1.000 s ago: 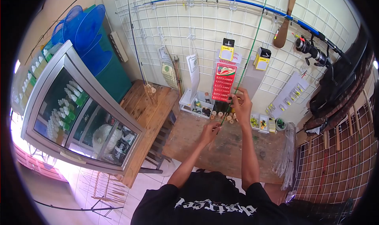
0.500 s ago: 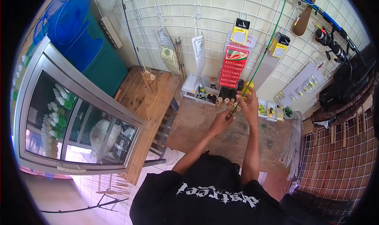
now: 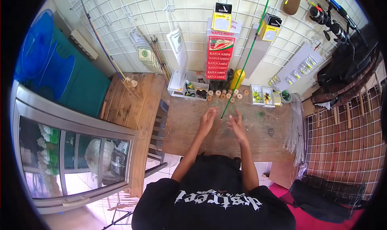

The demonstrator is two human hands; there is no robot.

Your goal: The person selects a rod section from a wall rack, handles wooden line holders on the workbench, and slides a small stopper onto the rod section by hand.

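Observation:
A slim green fishing rod (image 3: 244, 68) slants up from the wooden table towards the wire grid wall, its lower end blurred between my hands. My left hand (image 3: 207, 121) is just left of the rod's lower end, fingers loosely curved and apart from it. To the right of the rod, my right hand (image 3: 238, 127) is open with its fingers spread, and nothing shows in it. Beyond both hands, several small round wooden pieces (image 3: 223, 96) sit in a cluster at the table's back, beside a yellow bottle (image 3: 238, 79).
The worn wooden table (image 3: 185, 127) carries a white organiser (image 3: 188, 91) and small white trays (image 3: 262, 95) along its back. Red packets (image 3: 219, 60) hang on the wire grid. A glass-fronted cabinet (image 3: 76, 149) stands left; fishing reels (image 3: 328, 22) hang upper right.
Both hands have come off the rod and moved apart, lower towards my body. The rod's lower end now lies between them. The camera view has shifted to the right.

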